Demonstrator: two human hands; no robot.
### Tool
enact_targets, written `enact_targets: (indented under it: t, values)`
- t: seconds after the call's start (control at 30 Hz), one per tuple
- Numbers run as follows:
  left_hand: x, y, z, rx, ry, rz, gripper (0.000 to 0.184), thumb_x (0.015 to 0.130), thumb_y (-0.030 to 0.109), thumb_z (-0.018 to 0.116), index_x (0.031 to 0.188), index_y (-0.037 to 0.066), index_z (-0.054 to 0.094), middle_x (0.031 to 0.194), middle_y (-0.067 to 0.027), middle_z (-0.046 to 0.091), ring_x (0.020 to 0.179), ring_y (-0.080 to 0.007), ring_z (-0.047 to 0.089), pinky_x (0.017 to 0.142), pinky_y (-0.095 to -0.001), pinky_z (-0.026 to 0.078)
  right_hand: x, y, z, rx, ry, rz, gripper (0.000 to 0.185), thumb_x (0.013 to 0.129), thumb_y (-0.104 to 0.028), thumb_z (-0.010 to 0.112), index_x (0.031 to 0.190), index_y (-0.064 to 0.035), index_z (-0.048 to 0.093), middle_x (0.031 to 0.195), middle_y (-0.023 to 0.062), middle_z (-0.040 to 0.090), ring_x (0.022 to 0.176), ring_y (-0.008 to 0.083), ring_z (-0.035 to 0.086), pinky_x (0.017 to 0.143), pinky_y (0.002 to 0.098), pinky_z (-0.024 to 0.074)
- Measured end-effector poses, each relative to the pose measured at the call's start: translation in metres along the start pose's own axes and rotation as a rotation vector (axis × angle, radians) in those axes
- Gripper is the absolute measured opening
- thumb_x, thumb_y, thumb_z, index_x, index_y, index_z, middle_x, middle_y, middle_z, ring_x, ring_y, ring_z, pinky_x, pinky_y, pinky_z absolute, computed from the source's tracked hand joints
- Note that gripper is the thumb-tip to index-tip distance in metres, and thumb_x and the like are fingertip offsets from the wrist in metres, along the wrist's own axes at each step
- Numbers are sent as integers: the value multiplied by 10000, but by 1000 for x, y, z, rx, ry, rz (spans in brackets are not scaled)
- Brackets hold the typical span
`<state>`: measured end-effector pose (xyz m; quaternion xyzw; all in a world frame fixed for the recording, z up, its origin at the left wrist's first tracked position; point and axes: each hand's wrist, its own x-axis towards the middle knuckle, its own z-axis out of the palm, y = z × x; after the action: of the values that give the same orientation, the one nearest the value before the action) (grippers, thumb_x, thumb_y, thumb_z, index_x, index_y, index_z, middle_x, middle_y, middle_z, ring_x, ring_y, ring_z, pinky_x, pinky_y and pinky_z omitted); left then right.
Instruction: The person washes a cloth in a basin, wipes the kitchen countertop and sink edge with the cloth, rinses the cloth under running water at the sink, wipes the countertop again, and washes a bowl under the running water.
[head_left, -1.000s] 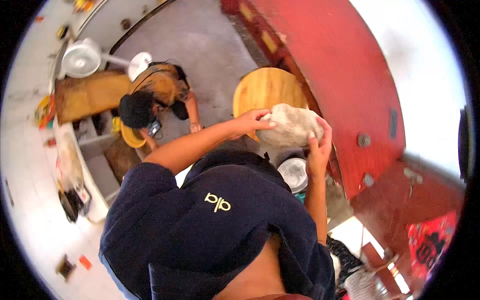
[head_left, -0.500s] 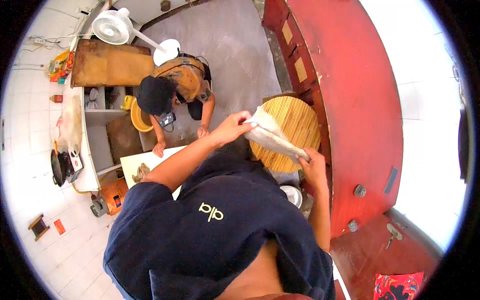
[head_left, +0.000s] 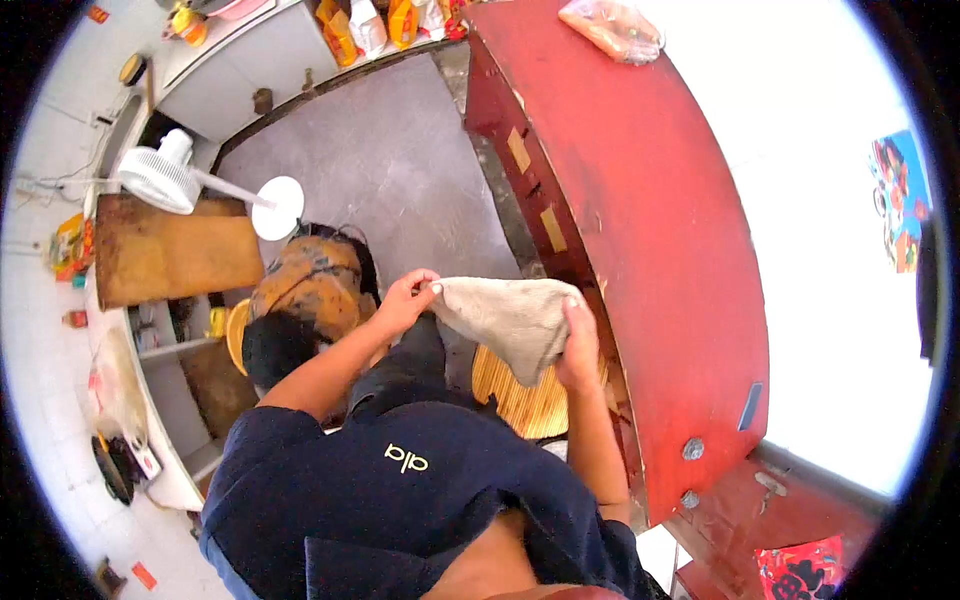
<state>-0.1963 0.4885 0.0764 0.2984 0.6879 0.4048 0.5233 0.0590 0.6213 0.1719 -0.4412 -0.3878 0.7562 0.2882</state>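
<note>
Head view. The left hand (head_left: 405,303) grips the upper left corner of a grey-beige cloth (head_left: 505,318) between thumb and fingers. The right hand (head_left: 580,345) grasps the opposite edge, its thumb lying on the near face. The cloth is spread between the two hands, with its lower part hanging in a point beside the right hand. A round slatted top (head_left: 510,400) shows below the cloth, partly covered by it from this angle; whether they touch cannot be told.

Right of the right hand stands a red cabinet (head_left: 660,220). At its far end, beyond the right hand, lies a clear plastic bag (head_left: 613,30) containing pinkish-brown matter of unclear identity.

Left of the left hand, a co-worker in an orange-and-black shirt (head_left: 305,290) bends forward. A yellow basin (head_left: 236,338) sits just beside the co-worker, mostly hidden; its contents cannot be seen. Farther left is an open shelf unit (head_left: 172,349). Its upper compartments hold small articles, too small to identify; a brown panel shows in the lower compartment. Left of this unit lie a translucent bag (head_left: 118,400), contents unclear, and a dark pan (head_left: 113,472). Well beyond both hands, orange and white packets (head_left: 403,22) stand in a row.
</note>
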Motion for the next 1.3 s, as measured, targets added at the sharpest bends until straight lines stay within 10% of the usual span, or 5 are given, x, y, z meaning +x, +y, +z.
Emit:
enact_targets:
  t: [0.1, 0.27, 0.53, 0.8, 1.3]
  values:
    - [49, 21, -4, 124, 338, 70, 540, 916, 219, 580, 1402, 99, 378, 1334, -119, 474, 1188, -223, 487, 991, -358, 418, 57, 14, 59, -254, -43, -90, 347, 935, -218, 490, 1203, -3, 540, 1126, 111, 607, 1029, 227, 576, 922, 344, 441]
    - [105, 98, -54, -1401, -607, -481, 489, 947, 222, 530, 1394, 86, 385, 1361, -113, 453, 1194, -193, 478, 980, -321, 426, 112, -21, 175, -809, -544, -360, 390, 893, -159, 554, 1269, -58, 533, 1141, 153, 587, 1087, 252, 550, 945, 356, 428]
    - [166, 83, -122, -1478, -288, -165, 395, 960, 210, 494, 1321, 67, 426, 1263, -107, 497, 1090, -190, 513, 934, -315, 457, 197, -31, 236, 593, -302, 263, 431, 998, -173, 396, 1365, 52, 375, 1401, 143, 433, 1292, 249, 437, 1052, 359, 389]
    - [198, 113, -189, -1571, -254, 28, 314, 973, 197, 458, 1248, 48, 466, 1165, -100, 541, 987, -187, 547, 888, -309, 489, 253, 35, 299, -609, -424, -504, 420, 810, 104, 378, 1190, 40, 545, 1081, 110, 628, 1018, 212, 586, 905, 320, 450]
    - [187, 201, -369, -1129, 652, 602, 116, 928, 178, 539, 966, 73, 505, 816, -35, 533, 681, -190, 539, 662, -351, 513, 398, -76, 407, -771, -967, -852, 452, 798, 114, 475, 1211, -24, 596, 1162, 175, 613, 1060, 286, 611, 916, 334, 477]
